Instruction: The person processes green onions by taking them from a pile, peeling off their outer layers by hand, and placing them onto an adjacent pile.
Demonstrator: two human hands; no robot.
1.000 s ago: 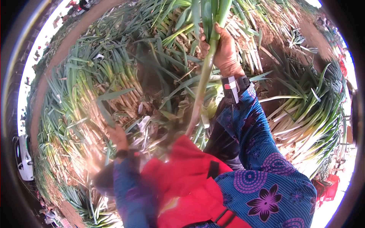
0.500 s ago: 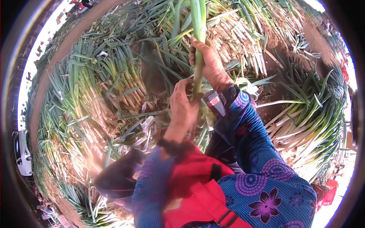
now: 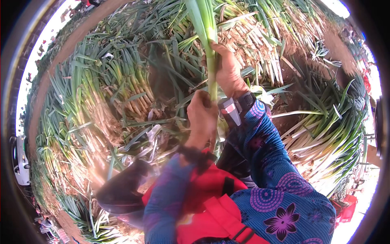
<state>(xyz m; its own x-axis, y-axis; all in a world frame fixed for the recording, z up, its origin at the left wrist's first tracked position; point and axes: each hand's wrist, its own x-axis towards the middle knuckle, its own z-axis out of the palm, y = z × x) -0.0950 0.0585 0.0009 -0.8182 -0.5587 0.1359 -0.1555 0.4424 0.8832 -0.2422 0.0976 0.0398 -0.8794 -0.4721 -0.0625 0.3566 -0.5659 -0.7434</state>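
A thick green onion stalk (image 3: 212,71) stands nearly upright in front of me, its green leaves at the top of the view. My right hand (image 3: 228,71) is wrapped round its upper stem, thumb just below the leaves. Lower down, my left hand (image 3: 202,118) is closed against the stem with its fingers curled. The stalk's lower end is hidden behind my left hand and wrist. A watch-like device (image 3: 230,110) is on my right wrist.
Piles of green onions lie at the left (image 3: 89,93), at the right (image 3: 325,134) and at the top (image 3: 248,40). Loose leaves and pale peelings (image 3: 152,136) litter the ground ahead. A white car (image 3: 22,160) is at the far left, a red object (image 3: 346,208) at lower right.
My left hand has come from the left pile to the stalk and its fingers have closed there. My right hand has moved lower and left with the stalk, which is now more upright.
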